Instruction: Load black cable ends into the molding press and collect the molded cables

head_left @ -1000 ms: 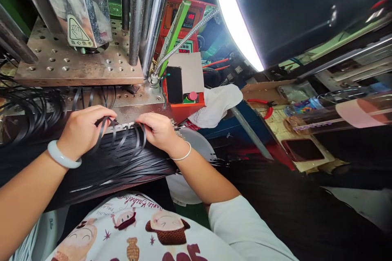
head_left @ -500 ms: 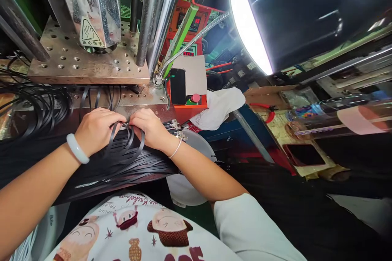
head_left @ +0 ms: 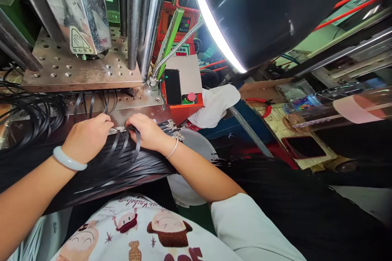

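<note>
My right hand [head_left: 144,131] is closed around looped black flat cables [head_left: 136,147], with its thumb and fingertips near a small pale metallic part [head_left: 119,129]. Just left of that part is my left hand [head_left: 88,136]. Its fingers are curled and pinched together, and whatever lies between them is hidden. Beneath both hands a thick bundle of black flat cables [head_left: 128,167] runs across the bench edge. Several cable ends with metal connectors [head_left: 171,127] lie beyond my right wrist.
A press with a drilled metal plate [head_left: 82,75] and steel columns stands ahead. Coiled black cables [head_left: 39,118] are on the left. A red control box [head_left: 186,108] carries a phone [head_left: 173,86]. Also present are a white cloth [head_left: 217,104], a lamp [head_left: 260,16] and a white bucket [head_left: 196,151].
My left hand has moved left, apart from my right hand, and a cable loop no longer hangs from it. The right hand keeps its cables. The camera view has shifted slightly.
</note>
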The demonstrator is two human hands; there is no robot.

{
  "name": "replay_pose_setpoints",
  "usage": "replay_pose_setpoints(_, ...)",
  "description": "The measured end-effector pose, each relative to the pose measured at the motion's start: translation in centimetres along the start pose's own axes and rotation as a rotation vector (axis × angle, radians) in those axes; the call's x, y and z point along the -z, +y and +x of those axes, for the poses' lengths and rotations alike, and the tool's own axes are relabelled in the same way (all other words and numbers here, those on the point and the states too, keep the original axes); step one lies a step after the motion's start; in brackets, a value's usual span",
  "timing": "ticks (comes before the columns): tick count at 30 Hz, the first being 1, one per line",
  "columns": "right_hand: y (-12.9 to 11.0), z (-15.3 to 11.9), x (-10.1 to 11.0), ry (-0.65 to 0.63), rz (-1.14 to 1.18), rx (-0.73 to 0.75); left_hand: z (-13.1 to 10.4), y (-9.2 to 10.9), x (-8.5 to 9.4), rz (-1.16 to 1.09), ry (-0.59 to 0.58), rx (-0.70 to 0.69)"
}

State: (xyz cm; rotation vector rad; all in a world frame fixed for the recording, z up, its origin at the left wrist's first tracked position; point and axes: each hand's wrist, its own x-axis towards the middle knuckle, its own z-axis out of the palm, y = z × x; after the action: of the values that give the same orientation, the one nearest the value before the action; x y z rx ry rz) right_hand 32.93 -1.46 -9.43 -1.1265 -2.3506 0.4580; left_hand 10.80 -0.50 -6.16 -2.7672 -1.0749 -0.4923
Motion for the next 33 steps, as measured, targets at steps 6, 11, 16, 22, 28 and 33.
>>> replay_pose_setpoints(6, 0.0, -0.3, 0.3, 0.054, 0.062, -0.01, 0.6, -0.8, 2.1, -0.314, 0.14, 0.138)
replay_pose_setpoints(11, 0.3, -0.4, 0.1, 0.081, 0.079, 0.012, -0.2, -1.3, 1.1, -0.47, 0.035, 0.079)
replay_pose_setpoints(16, 0.4, -0.5, 0.1, 0.082, 0.084, 0.012, -0.8, -0.8, 0.7, -0.359, 0.179, 0.045)
replay_pose_setpoints(22, 0.3, -0.4, 0.3, 0.046, 0.092, -0.017, -0.7, -0.6, 0.6, -0.405, 0.029, 0.069)
replay_pose_setpoints(28, 0.2, -0.4, 0.5, 0.038, 0.095, -0.023, -0.6, -0.7, 0.7, -0.253, 0.001, 0.058)
replay_pose_setpoints(33, 0.2, -0.5, 0.3, 0.047, 0.092, -0.021, -0.5, -0.7, 1.1, -0.208, -0.015, 0.004)
